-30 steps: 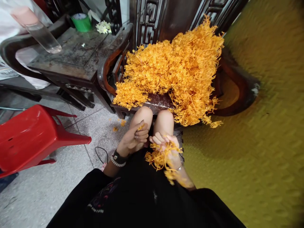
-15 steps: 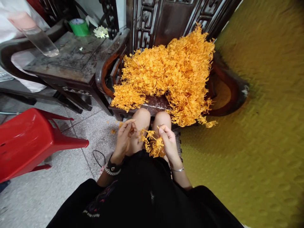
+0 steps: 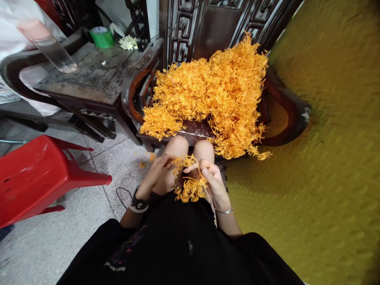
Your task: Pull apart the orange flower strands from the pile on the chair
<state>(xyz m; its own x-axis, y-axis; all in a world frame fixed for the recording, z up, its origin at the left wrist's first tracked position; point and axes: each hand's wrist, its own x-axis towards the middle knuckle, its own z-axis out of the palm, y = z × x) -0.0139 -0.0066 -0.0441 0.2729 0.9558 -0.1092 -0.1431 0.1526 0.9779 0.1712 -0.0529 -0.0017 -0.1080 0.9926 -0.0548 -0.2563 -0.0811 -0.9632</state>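
Note:
My right hand [image 3: 215, 180] is closed on the stem of an orange flower sprig [image 3: 192, 189], its branching clusters hanging to the left above my lap. Close to the sprig's upper part is my left hand [image 3: 158, 170], smeared by motion; whether its fingers grip any strand is unclear. Beyond my knees, a big heap of similar orange sprigs [image 3: 208, 87] covers most of a dark carved wooden chair seat [image 3: 194, 130].
A red plastic stool [image 3: 38, 174] stands at the left. On the dark side table [image 3: 86, 85] are a clear bottle [image 3: 56, 53], green tape [image 3: 101, 37] and pale flowers [image 3: 128, 42]. Orange bits [image 3: 142, 164] lie on the speckled floor. A yellow textured surface [image 3: 320, 190] spans the right.
My left hand has moved from a pinch beside the sprig toward its upper strands. The sprig has been turned, its stem now arching over between my hands.

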